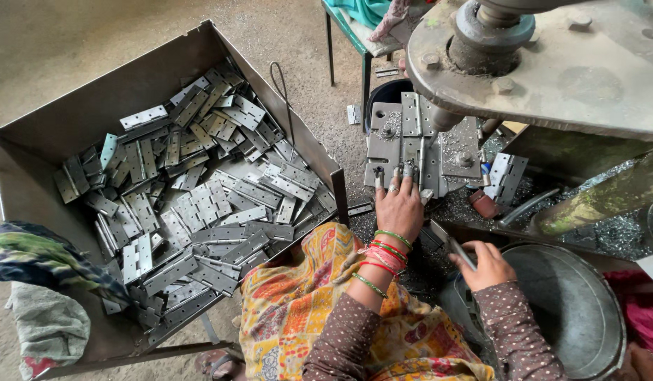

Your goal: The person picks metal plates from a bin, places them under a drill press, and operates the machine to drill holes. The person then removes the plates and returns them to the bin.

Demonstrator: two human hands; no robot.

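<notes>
Left hand (399, 208) pressing fingertips down on a hinge (411, 152) under the press (538, 56), just ahead. Right hand (487, 264) pinched on another hinge (450, 243), over a metal basin (573, 310). Probably stiff, light, sharp-edged steel; best gripped by the long edges.

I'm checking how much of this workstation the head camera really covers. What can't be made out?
- Head view: the grey drill-press body hides its bit tip.
- The round metal basin runs off the bottom edge.
- The left hand covers part of the steel hinge.
- The right hand wraps a flat metal piece; its lower end is hidden.
</notes>
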